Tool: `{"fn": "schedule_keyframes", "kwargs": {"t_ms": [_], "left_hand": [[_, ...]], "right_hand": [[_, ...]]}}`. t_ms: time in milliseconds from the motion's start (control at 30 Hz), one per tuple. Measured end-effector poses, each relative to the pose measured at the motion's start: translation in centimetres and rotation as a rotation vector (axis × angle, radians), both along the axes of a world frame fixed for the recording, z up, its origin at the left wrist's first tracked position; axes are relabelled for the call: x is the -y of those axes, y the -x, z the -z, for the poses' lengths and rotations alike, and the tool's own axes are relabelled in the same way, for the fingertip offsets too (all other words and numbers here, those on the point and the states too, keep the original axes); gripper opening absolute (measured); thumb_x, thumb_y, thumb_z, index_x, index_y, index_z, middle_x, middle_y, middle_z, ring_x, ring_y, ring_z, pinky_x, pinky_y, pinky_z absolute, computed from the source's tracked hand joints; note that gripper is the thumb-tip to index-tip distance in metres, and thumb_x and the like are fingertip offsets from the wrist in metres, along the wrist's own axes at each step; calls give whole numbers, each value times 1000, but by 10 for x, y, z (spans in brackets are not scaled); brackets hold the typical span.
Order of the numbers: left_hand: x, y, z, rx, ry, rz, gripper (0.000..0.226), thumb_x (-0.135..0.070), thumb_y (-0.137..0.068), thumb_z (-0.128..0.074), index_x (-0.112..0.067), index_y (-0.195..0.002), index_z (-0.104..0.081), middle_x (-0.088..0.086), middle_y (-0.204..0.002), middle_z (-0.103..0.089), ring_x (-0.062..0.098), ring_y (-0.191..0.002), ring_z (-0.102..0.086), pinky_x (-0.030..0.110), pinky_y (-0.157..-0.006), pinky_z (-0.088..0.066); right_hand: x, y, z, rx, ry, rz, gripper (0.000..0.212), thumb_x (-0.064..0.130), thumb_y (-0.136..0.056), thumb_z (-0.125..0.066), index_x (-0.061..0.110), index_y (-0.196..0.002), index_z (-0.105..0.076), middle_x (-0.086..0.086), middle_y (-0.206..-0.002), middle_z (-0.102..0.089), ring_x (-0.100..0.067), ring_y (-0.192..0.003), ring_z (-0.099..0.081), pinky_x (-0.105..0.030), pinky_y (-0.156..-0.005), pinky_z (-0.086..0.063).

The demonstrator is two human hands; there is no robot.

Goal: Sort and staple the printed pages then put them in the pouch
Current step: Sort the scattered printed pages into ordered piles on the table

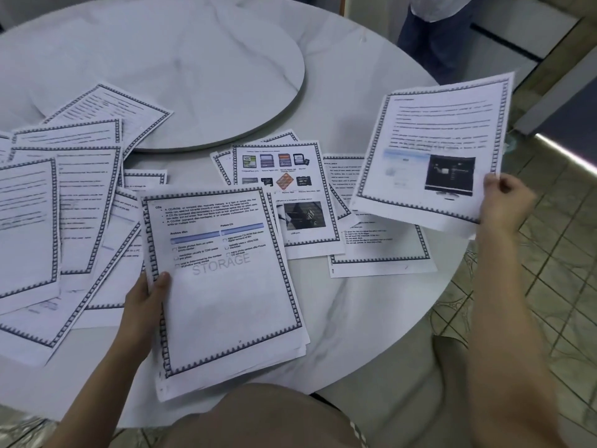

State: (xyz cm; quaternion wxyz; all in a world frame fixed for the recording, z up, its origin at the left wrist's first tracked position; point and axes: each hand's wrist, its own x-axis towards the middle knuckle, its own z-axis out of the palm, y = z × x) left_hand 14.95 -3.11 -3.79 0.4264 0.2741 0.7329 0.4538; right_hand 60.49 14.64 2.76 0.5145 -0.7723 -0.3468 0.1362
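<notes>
Light is even, soft and cool, falling from overhead. Shadows under the scattered pages (80, 195) are faint and short. The white marble table (355, 318) carries a dull sheen. A bright strip (568, 155) burns out at the right edge. Print on the lifted page (436, 130) is smeared by blur; the held stack (226, 286) reads sharper. Wide-angle distortion bends the table rim and floor tiles (533, 263).

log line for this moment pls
phase: sorting | left hand: grips page stack | right hand: holds up page with screen picture | loose pages: spread over table | stapler, pouch: not in view
</notes>
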Motion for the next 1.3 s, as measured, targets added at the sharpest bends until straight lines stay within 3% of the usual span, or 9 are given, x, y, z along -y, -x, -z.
{"fn": "schedule_keyframes", "kwargs": {"t_ms": [167,267,467,567,667,800,900,1067,1300], "left_hand": [[4,2,6,22,8,-17,31,-21,-98,-43,-10,-126,-51,10,-111,-60,28,-98,-58,38,-86,-45],[7,1,8,36,10,-21,32,-20,-98,-42,-10,-128,-50,8,-112,-59,27,-97,-57,38,-86,-44],[9,5,10,35,21,-25,28,-22,-98,-43,-12,-123,-52,11,-111,-61,30,-97,-59,39,-85,-46],[9,7,10,24,15,-22,27,-21,-98,-43,-13,-122,-52,10,-109,-61,29,-95,-59,39,-84,-46],[11,9,10,18,18,-21,26,-21,-98,-42,-13,-121,-52,10,-107,-61,28,-93,-59,38,-82,-46],[12,13,12,8,34,-25,28,-22,-98,-43,-11,-121,-53,11,-109,-61,30,-96,-59,39,-83,-46],[12,14,11,-21,32,-10,30,-21,-98,-43,-9,-123,-52,11,-110,-61,29,-97,-59,38,-84,-46],[12,17,5,-100,16,24,31,-21,-98,-42,-8,-125,-51,8,-109,-59,26,-96,-56,36,-83,-44],[8,48,-13,-361,-21,-24,27,-18,-97,-43,-4,-118,-55,10,-103,-56,25,-92,-52,35,-80,-40]], "right_hand": [[-5,53,27,-43,108,-165,21,16,-91,-55,0,-99,-67,-4,-90,-60,-15,-84,-51,-17,-68,-43],[-2,92,47,-112,142,-260,22,16,-90,-58,1,-101,-68,-12,-98,-68,-17,-86,-55,-29,-83,-48],[5,127,67,-139,268,-420,23,16,-91,-56,2,-106,-65,-6,-98,-66,-18,-89,-59,-28,-80,-50],[7,112,71,64,333,-365,30,17,-90,-57,2,-115,-60,-16,-115,-62,-27,-107,-58,-25,-89,-42],[11,88,77,352,601,-217,47,27,-88,-60,0,-125,-48,-22,-130,-45,-38,-122,-41,-42,-100,-34],[19,67,84,391,795,-139,68,35,-83,-64,-6,-129,-36,-27,-139,-31,-40,-129,-30,-45,-105,-28],[21,60,83,370,801,-102,64,32,-83,-66,-6,-126,-38,-28,-136,-34,-40,-128,-31,-45,-105,-27],[24,45,76,343,694,-108,30,11,-89,-53,-4,-114,-59,-26,-121,-56,-39,-113,-52,-42,-95,-39],[31,37,51,332,464,-25,28,10,-95,-44,-5,-115,-57,-28,-117,-59,-42,-106,-56,-43,-82,-47]]}}
